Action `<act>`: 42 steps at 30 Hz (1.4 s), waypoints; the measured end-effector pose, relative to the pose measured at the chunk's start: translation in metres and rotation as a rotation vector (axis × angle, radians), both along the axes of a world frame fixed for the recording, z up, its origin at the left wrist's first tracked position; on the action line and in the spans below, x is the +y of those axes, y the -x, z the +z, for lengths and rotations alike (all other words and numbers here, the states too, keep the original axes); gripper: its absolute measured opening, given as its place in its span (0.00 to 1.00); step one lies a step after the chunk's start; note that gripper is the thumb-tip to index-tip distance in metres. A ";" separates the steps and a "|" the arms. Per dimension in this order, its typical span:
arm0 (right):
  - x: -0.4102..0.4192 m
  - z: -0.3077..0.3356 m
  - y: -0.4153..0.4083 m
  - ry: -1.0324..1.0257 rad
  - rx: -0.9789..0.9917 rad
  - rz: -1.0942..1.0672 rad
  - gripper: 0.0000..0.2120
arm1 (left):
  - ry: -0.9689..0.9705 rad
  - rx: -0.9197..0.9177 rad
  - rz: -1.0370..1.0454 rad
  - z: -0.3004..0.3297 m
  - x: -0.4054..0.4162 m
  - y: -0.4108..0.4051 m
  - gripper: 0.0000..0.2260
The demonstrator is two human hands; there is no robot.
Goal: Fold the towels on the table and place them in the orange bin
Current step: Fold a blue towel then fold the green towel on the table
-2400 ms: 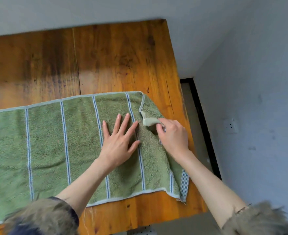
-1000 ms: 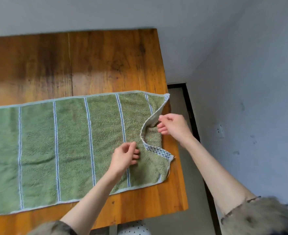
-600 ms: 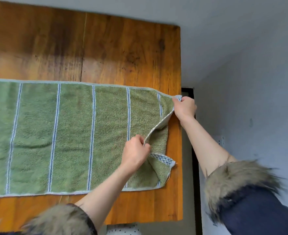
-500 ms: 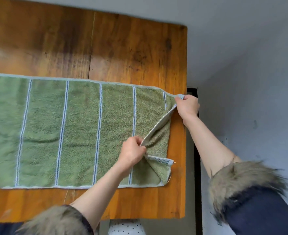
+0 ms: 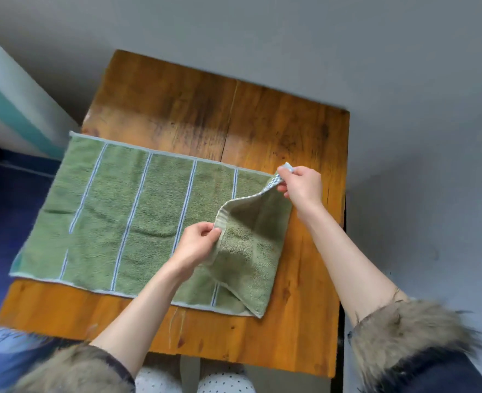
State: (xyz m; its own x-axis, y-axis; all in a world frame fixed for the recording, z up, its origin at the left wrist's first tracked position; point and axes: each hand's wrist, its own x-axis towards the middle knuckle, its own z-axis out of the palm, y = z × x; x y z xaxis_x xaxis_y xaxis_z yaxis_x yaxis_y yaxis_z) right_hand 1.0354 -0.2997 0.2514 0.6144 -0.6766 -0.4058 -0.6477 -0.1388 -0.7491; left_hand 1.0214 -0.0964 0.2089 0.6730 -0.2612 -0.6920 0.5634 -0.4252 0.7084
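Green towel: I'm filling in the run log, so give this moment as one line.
stage: first fold begun | green towel: on table, right end lifted | left hand: pinches edge | right hand: pinches far corner | orange bin: unseen

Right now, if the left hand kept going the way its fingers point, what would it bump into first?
The left hand, pinching the towel, points rightward into its lifted flap; depth is unclear.

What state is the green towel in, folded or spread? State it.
Mostly spread. The green towel lies flat on the table; only its right end is lifted, pinched by the left hand and right hand.
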 end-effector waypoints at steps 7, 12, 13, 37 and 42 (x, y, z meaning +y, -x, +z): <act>0.096 0.028 -0.062 0.045 -0.044 0.128 0.12 | -0.039 -0.139 0.001 0.024 0.109 -0.042 0.06; 0.169 0.031 -0.108 0.064 -0.034 0.247 0.09 | -0.274 -0.388 -0.128 0.032 0.182 -0.067 0.05; 0.183 0.029 -0.118 0.066 -0.030 0.270 0.09 | -0.296 -0.412 -0.127 0.034 0.195 -0.072 0.05; 0.236 -0.097 -0.130 0.539 0.486 0.982 0.34 | -0.589 -0.535 -0.444 -0.058 0.251 -0.085 0.28; 0.217 -0.104 -0.112 0.520 0.505 0.981 0.37 | -0.639 -0.418 -0.699 -0.070 0.228 -0.081 0.35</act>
State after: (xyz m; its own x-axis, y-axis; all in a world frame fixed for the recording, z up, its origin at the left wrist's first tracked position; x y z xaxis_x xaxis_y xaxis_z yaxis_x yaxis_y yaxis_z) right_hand 1.1473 -0.0825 0.1476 0.8073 -0.1671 -0.5660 -0.3018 -0.9411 -0.1527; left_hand 1.1029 0.1319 0.1393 0.7309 -0.3515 -0.5850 -0.1923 -0.9285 0.3175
